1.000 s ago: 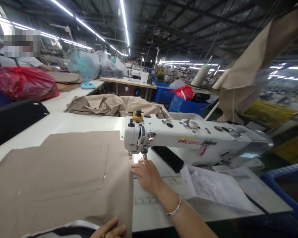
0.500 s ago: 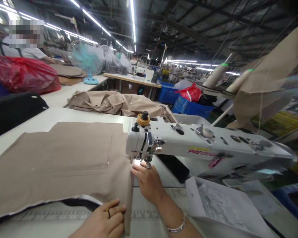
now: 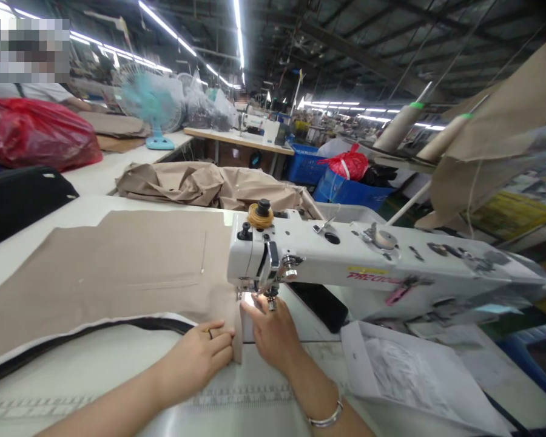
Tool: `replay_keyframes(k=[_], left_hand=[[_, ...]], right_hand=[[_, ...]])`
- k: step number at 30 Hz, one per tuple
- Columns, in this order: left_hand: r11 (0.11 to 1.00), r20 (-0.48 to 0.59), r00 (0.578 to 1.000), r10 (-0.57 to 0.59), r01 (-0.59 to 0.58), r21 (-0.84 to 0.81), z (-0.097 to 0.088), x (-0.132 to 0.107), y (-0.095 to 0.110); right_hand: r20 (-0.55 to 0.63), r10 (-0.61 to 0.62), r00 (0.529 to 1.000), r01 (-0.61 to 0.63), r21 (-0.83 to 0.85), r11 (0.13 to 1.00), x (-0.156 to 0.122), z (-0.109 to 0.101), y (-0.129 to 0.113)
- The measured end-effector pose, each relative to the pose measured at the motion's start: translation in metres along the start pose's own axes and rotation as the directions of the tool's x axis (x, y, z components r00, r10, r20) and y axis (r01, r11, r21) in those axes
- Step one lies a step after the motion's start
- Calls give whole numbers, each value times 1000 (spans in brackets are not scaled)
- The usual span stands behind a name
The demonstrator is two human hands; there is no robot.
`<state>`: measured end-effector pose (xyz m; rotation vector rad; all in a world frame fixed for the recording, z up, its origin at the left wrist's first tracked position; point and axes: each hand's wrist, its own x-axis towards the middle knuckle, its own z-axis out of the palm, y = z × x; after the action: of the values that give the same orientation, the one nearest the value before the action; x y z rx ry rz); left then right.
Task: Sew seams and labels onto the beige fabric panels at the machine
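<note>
A large tan fabric panel lies flat on the white sewing table, its right edge running under the needle of a white sewing machine. My left hand rests on the panel's near right corner, fingers together and pressing it down. My right hand lies just in front of the presser foot, fingers flat against the fabric edge. A bracelet is on my right wrist.
A heap of tan fabric lies behind the machine. A black panel and a red plastic bag are at the left. Papers lie right of my arm. Thread cones, blue bins, a fan and another person stand further back.
The fabric panel has fed away from me through the machine. My left hand has moved forward along the table to the panel's near corner; my right hand has crept closer to the presser foot.
</note>
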<state>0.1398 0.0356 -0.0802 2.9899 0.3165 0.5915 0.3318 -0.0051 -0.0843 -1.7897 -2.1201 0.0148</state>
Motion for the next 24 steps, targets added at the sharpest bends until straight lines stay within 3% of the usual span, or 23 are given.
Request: replay_keyframes(k=[6,17,21,24], left_hand=[[999,47,999,-20,17,49,4,10,-15],[994,88,990,-106,109,-28,4,7,-11],[955,152,945,-290,296,-13,2,24,-10],[923,300,879,-372,384,19,-13,18,0]], right_hand=[[22,8,1000,-8,-4,1000,1,-1,0],[-12,-11,1000,11,16,1000,0,2,2],[-21,-1,1000,1,4,1000,2,-1,1],[-39,-14,999,15,17,1000,0,-2,2]])
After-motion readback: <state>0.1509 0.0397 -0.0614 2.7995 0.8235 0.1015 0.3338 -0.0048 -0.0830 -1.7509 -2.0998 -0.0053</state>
